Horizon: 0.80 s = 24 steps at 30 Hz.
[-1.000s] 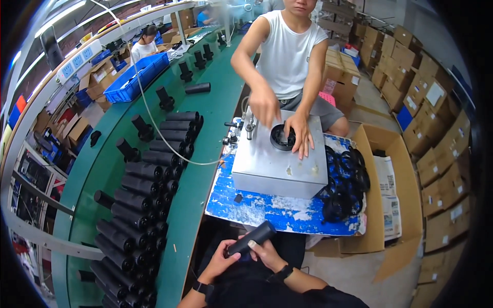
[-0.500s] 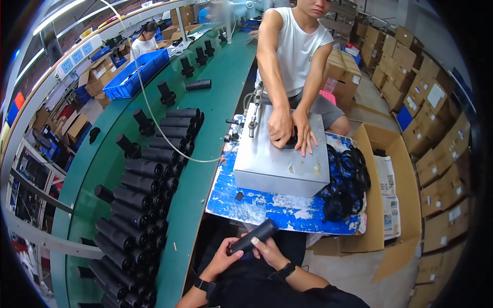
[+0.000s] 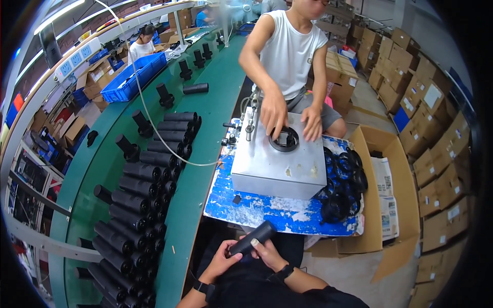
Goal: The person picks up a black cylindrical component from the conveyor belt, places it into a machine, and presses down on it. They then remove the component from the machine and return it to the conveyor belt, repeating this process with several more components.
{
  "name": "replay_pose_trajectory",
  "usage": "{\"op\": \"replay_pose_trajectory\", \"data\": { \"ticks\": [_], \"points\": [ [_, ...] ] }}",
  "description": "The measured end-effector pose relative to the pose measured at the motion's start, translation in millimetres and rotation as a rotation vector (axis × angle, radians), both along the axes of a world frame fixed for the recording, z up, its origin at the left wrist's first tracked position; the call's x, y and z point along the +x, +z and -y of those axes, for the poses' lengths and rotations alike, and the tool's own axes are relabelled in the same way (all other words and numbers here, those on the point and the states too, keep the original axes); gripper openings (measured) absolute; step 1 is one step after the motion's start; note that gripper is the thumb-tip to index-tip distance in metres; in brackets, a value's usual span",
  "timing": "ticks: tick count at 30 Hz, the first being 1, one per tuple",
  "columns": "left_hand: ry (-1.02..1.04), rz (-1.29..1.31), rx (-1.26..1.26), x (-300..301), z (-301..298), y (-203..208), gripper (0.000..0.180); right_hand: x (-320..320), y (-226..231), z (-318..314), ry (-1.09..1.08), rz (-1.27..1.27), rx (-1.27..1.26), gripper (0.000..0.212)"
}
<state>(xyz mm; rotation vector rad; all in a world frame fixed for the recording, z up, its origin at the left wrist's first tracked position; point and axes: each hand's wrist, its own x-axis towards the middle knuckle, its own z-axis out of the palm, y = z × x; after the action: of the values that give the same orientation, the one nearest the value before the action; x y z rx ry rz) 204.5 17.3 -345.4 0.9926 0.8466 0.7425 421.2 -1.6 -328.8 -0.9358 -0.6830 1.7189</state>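
A black cylindrical tube [image 3: 260, 234] lies tilted across both my hands, its far end up and to the right. My left hand [image 3: 223, 261] is wrapped round the lower end. Closer to the middle, my right hand [image 3: 268, 253] grips the same tube from the right, thumb on top. Beyond it stands a metal box [image 3: 280, 172] on a worn blue board [image 3: 246, 208]. A black ring [image 3: 284, 139] sits on the box top, and a co-worker's hand [image 3: 273, 114] touches it or hovers just over it; I cannot tell which.
Stacked black tubes [image 3: 138, 185] cover part of the green bench [image 3: 190, 226] at left. Black rings [image 3: 341, 192] are heaped right of the metal box. An open carton [image 3: 408, 205] stands at the right. A thin hose [image 3: 149, 120] hangs over the bench near a blue bin [image 3: 134, 77].
The co-worker's hands have lifted and parted, uncovering the black ring on the metal box. The co-worker's body has shifted slightly left. My hands keep the tube almost where it was.
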Motion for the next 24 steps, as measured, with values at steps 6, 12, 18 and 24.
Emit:
{"op": "replay_pose_trajectory", "data": {
  "ticks": [6, 12, 18, 24],
  "points": [
    [-0.147, -0.072, 0.142, 14.6, -12.9, 24.4, 0.050, 31.3, 31.5, -5.0, -0.130, 0.137, 0.260, 0.043],
    [-0.224, -0.280, 1.032, 64.5, -120.7, 154.6, 0.021, 129.8, 201.2, -92.1, -0.518, 0.900, 0.655, 0.052],
    [0.033, -0.473, 1.562, 178.7, -244.7, 182.1, 0.017, 170.7, 244.7, -247.2, -0.494, 1.955, 0.394, 0.089],
    [-0.168, -0.822, 1.559, 210.7, -283.6, 175.9, 0.031, 152.9, 184.4, -311.7, -0.457, 2.337, 0.276, 0.075]
  ]
}}
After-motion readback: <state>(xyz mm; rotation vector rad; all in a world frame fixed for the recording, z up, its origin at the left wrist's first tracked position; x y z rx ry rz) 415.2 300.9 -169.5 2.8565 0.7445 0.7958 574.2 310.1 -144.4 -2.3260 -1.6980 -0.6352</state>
